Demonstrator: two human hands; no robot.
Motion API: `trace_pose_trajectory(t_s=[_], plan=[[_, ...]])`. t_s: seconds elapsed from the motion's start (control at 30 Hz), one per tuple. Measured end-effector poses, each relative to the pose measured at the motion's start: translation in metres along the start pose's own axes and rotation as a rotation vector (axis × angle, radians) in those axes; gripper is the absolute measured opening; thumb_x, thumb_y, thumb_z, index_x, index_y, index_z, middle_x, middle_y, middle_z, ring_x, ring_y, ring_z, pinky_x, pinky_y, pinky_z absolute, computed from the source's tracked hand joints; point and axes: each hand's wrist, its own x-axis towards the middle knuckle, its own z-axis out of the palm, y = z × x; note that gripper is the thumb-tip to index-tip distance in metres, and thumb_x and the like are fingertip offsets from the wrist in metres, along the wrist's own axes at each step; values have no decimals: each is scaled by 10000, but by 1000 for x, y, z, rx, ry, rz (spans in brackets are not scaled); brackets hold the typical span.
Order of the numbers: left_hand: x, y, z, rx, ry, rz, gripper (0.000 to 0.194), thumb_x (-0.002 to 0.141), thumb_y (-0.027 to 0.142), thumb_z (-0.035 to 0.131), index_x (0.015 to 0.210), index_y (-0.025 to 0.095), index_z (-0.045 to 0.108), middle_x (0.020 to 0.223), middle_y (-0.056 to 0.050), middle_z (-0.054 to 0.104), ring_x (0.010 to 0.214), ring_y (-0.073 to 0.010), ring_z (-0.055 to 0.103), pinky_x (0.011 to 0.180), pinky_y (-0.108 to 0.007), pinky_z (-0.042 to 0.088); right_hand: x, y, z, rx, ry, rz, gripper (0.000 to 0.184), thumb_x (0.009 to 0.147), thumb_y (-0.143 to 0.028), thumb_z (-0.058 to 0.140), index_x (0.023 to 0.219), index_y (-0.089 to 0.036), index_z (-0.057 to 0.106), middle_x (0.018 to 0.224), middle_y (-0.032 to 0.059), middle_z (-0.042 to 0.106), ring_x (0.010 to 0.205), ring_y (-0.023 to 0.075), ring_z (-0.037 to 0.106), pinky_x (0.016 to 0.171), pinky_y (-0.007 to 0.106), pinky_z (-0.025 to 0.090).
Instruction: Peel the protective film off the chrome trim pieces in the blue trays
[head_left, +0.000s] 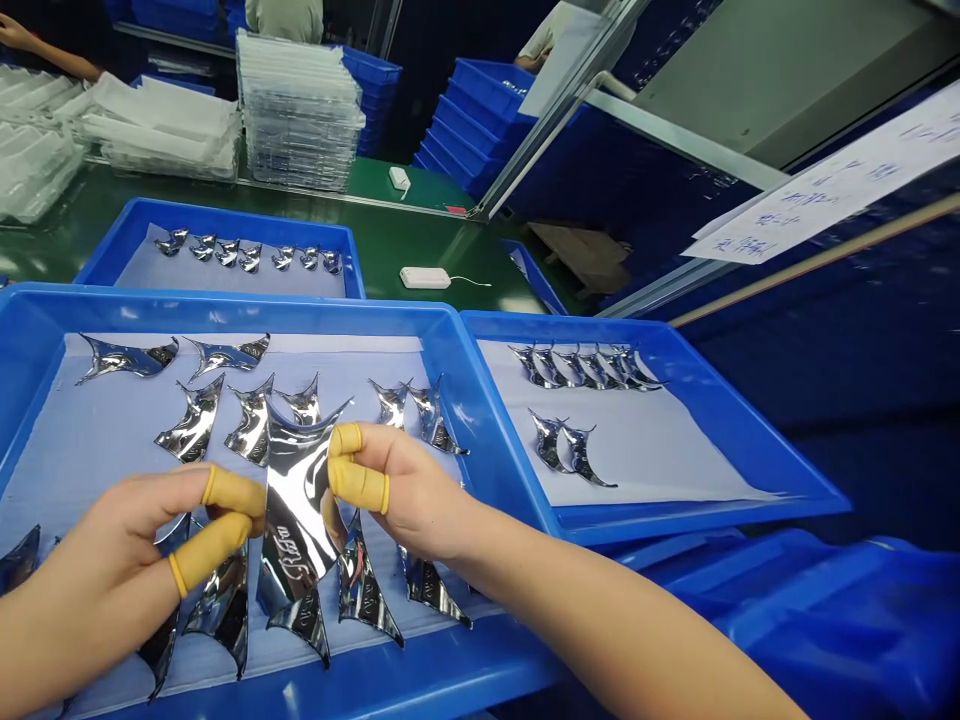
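Note:
Both hands hold one shiny chrome curved part [295, 505] upright above the near blue tray [225, 305]. My left hand [127, 560] pinches its left edge with thumb and forefinger in yellow finger cots. My right hand [390, 490] pinches the right edge, also in yellow cots. Several more chrome parts [196, 420] lie on the white foam liner under and around my hands.
A second blue tray [750, 420] to the right holds a row of chrome parts [585, 367] and two more below. A third tray [217, 215] behind holds another row. Stacked clear plastic trays [300, 110], blue bins [480, 110] and a white device [424, 277] sit on the green table. Another person stands at the back.

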Motion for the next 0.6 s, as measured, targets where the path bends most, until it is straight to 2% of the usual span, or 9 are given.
trace_pose_trajectory(t_s=[0.13, 0.27, 0.4, 0.5, 0.6], plan=[[4, 4, 1, -326, -16, -140, 186, 926, 329, 584, 997, 294, 753, 733, 7, 764, 581, -120, 701, 532, -157, 584, -2, 0, 6, -30, 8, 45, 431, 713, -524, 831, 696, -182, 569, 550, -70, 558, 502, 94, 572, 528, 239, 425], [7, 8, 6, -580, -56, -232, 203, 908, 398, 621, 937, 276, 781, 709, -17, 765, 600, -128, 713, 592, -193, 602, -3, 2, 9, -32, 61, 54, 437, 672, -526, 849, 709, -175, 592, 560, -72, 568, 499, 80, 536, 532, 241, 408], [7, 4, 7, -581, -78, -297, 241, 907, 431, 616, 841, 236, 741, 668, 5, 713, 568, -104, 664, 598, -205, 597, -3, 3, 12, 17, 93, 77, 412, 648, -494, 869, 723, -166, 632, 573, -73, 578, 500, 57, 477, 542, 227, 386], [6, 0, 8, -561, -89, -325, 311, 901, 469, 605, 751, 207, 682, 615, 9, 665, 559, -104, 633, 588, -202, 592, -5, 3, 14, 96, 63, 93, 382, 641, -455, 883, 752, -156, 672, 619, -52, 613, 551, 64, 503, 573, 227, 402], [6, -2, 9, -594, -126, -342, 276, 903, 451, 612, 787, 214, 693, 681, 5, 704, 606, -108, 658, 638, -212, 597, -7, 4, 15, 136, 6, 121, 348, 685, -429, 864, 809, -149, 698, 644, -37, 643, 567, 73, 546, 577, 230, 429]])
